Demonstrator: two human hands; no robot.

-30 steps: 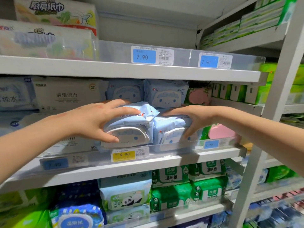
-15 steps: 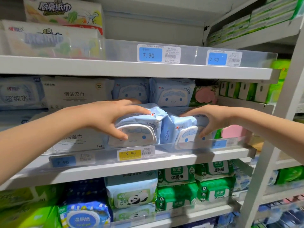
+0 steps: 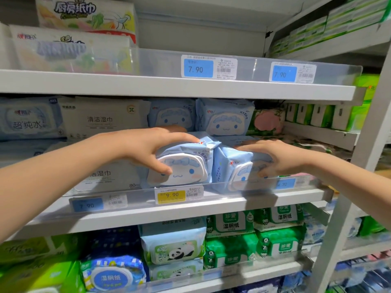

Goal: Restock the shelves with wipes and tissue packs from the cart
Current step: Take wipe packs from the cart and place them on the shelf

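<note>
Two light-blue wipes packs with white cartoon-face lids stand side by side on the middle shelf [image 3: 190,210], behind its clear front lip. My left hand [image 3: 148,149] grips the left pack [image 3: 186,166], fingers over its top and thumb on the lid. My right hand [image 3: 273,157] grips the right pack [image 3: 228,166], fingers across its top and thumb on its front. Two more packs of the same kind [image 3: 224,117] stand behind them. The cart is out of view.
Grey wipes packs [image 3: 101,119] fill the shelf to the left, pink-lidded packs [image 3: 266,121] to the right. Above is a shelf with kitchen-paper packs [image 3: 84,15]; below, panda and green wipes [image 3: 232,235]. A white upright post [image 3: 347,208] stands at the right.
Both hands stay on their packs. The two packs have settled lower and more upright behind the shelf lip. The camera view has shifted slightly left.
</note>
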